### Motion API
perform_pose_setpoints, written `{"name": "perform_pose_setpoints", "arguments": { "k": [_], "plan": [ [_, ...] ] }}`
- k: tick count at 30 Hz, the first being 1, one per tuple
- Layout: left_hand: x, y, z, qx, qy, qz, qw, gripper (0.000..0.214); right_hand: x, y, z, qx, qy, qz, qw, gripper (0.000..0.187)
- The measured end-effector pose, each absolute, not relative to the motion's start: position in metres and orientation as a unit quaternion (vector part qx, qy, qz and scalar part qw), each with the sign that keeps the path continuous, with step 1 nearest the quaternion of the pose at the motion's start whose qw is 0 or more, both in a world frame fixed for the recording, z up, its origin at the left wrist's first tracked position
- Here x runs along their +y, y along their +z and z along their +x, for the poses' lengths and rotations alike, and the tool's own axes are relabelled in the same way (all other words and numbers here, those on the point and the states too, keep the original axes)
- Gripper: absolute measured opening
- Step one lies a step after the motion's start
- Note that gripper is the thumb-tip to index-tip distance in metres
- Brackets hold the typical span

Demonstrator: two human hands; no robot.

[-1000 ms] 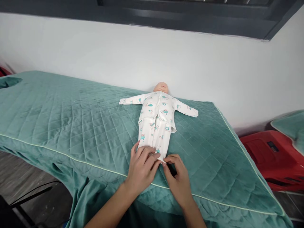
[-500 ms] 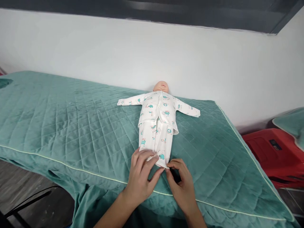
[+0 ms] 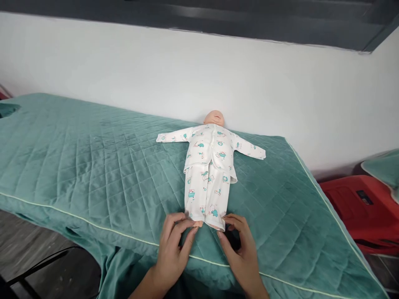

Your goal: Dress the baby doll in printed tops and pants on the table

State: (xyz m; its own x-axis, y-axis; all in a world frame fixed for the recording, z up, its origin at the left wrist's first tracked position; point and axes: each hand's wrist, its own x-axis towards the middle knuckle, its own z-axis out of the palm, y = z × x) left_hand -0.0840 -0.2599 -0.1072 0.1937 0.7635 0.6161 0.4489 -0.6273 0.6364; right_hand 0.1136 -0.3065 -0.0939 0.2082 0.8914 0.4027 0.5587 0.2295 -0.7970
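Observation:
A baby doll lies on its back, its arms stretched out to the sides. It wears a white long-sleeved top with teal prints and matching trousers. My left hand is at the hem of the left trouser leg, thumb and fingers closed at the doll's foot, a little of which peeks out. Between thumb and fingers, my right hand pinches the hem of the right trouser leg. The foot inside that leg is mostly hidden.
The doll rests on a quilted green bedspread with pale piping. A white wall runs behind it. At the right stands a red plastic item with green cloth above. A dark chair-like frame is at lower left.
My left hand has moved left, from between the trouser legs to the left leg's hem and foot. My right hand keeps its pinch on the right hem. The view has shifted slightly.

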Motion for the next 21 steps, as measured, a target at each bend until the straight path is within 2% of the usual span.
{"name": "perform_pose_setpoints", "arguments": {
  "k": [5, 12, 21],
  "plan": [
    [-0.256, -0.106, -0.082, 0.421, 0.482, 0.750, 0.166, 0.033, -0.306, -0.096, 0.113, -0.604, 0.161, -0.598, 0.501, 0.024],
    [-0.252, -0.101, -0.081, 0.399, 0.497, 0.740, 0.216, 0.007, -0.304, -0.096, 0.113, -0.601, 0.156, -0.604, 0.499, 0.021],
    [-0.263, -0.109, -0.093, 0.375, 0.481, 0.772, 0.181, 0.012, -0.308, -0.096, 0.113, -0.581, 0.159, -0.607, 0.518, 0.016]
  ]
}}
